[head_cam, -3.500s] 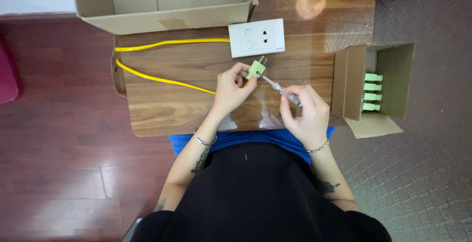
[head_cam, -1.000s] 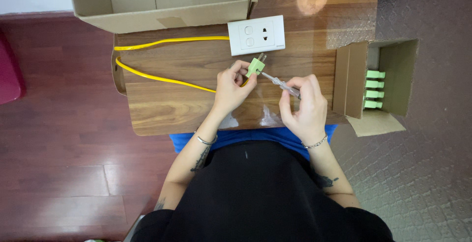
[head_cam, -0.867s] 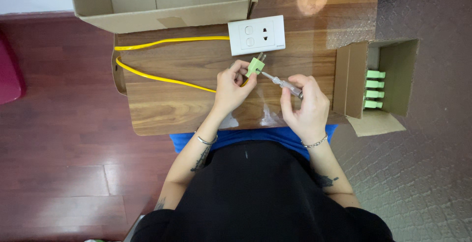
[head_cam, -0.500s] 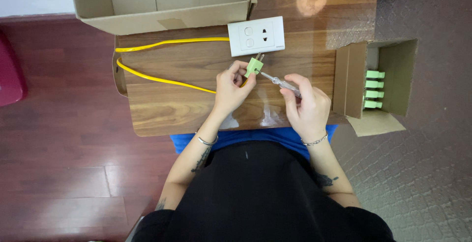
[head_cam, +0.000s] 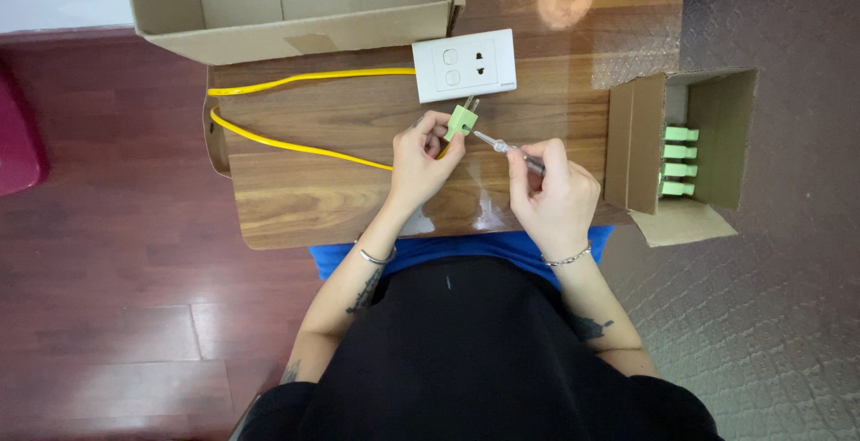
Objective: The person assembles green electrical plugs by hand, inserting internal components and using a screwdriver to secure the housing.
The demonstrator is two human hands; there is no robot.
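Small light-green plastic plug (head_cam: 460, 121), metal prongs tilted up toward far side, above wooden tabletop; slim clear-handled screwdriver (head_cam: 511, 148), tip at plug's side.

Counted on the surface (head_cam: 296, 208): one green plug (head_cam: 461, 121), one screwdriver (head_cam: 509, 148), one yellow cable (head_cam: 296, 144), one white socket plate (head_cam: 464, 65), two cardboard boxes, one large (head_cam: 287, 2) and one small (head_cam: 717, 128). Four green plugs (head_cam: 678, 160) sat in the small box. Two hands: left (head_cam: 419, 162), right (head_cam: 555, 195).

Left hand (head_cam: 421, 162) curled, fingertips pinched upward; right hand (head_cam: 555, 195) just beside, closed in a pinching fist, wrists bent inward.
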